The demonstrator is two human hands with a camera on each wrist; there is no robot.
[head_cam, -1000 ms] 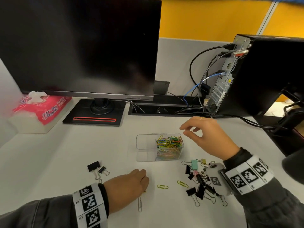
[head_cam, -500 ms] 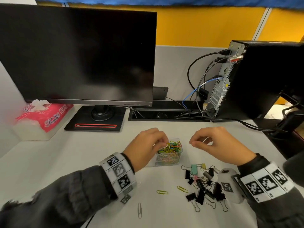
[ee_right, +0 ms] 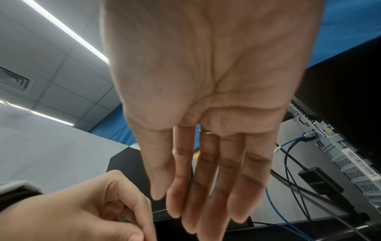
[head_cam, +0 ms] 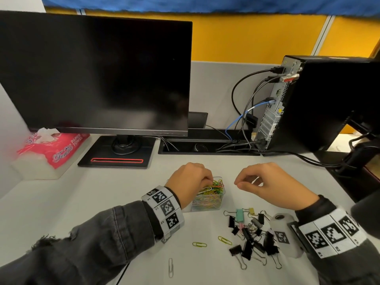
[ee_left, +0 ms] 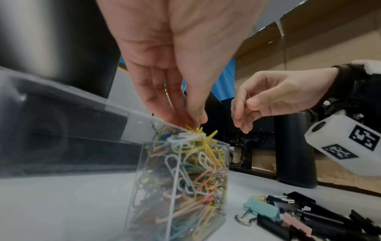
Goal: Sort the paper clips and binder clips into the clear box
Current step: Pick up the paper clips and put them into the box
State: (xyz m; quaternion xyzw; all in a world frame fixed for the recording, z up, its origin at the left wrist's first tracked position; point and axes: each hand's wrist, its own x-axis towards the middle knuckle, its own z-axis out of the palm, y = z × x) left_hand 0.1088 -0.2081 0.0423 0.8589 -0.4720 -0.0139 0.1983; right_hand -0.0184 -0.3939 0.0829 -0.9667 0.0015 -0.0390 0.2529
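The clear box (head_cam: pixel 207 202) (ee_left: pixel 179 187) stands mid-desk, its right part heaped with coloured paper clips. My left hand (head_cam: pixel 207 179) (ee_left: pixel 191 120) hovers over that heap, fingertips bunched and pinching a yellow paper clip at the top of the pile. My right hand (head_cam: pixel 239 183) (ee_left: pixel 243 114) (ee_right: pixel 185 203) hangs just right of the box, fingers relaxed, holding nothing. A pile of binder clips (head_cam: pixel 250 233) (ee_left: pixel 299 216), mostly black, lies right of and nearer than the box. A green paper clip (head_cam: pixel 199 244), a yellow-green one (head_cam: pixel 224 240) and a silver one (head_cam: pixel 170 267) lie loose in front.
A black monitor (head_cam: pixel 94 75) on its stand base (head_cam: pixel 117 159) fills the back left, beside a pink tissue pack (head_cam: pixel 51 149). A computer tower (head_cam: pixel 318 103) with cables (head_cam: pixel 242 124) stands at the back right. White desk (head_cam: pixel 102 202) lies left of the box.
My left hand has come up from the front of the desk to the top of the clear box. The right hand has drifted lower, close to the box's right side.
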